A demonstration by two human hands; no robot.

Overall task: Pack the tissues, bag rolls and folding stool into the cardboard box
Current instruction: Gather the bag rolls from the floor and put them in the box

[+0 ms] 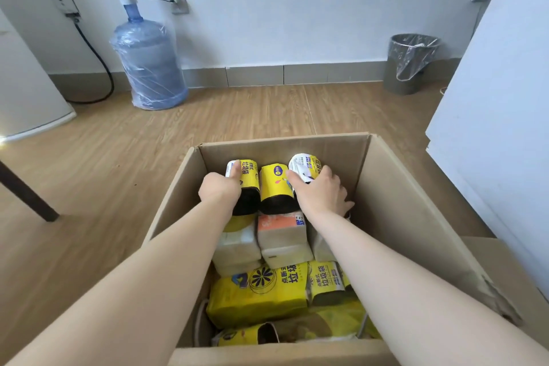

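1. In the head view, the cardboard box (398,205) stood open on the wooden floor (142,157), and both bare arms reached down into it.
2. Three bag rolls stood side by side against the far wall of the box: the left roll (246,171), the middle roll (274,184) and the right roll (304,163). The first two showed yellow labels above black film, and the third showed a white and yellow end.
3. The left hand (219,187) gripped the left roll. Its thumb lay up along the label, and its fingers went round the far side, out of sight.
4. The right hand (322,192) grasped the right roll from above. Its fingers curled down the outer side, and its thumb pressed in beside the middle roll.
5. Just nearer than the rolls, the tissue packs (282,236) stood wedged together, touching the rolls' lower ends.
6. Nearest of all, the yellow bag packs (258,291) lay crowded at the near end of the box, under the forearms.
7. Well apart, by the far wall, stood a water jug (148,62) wrapped in clear film. A lined waste bin (411,65) stood towards the right corner.
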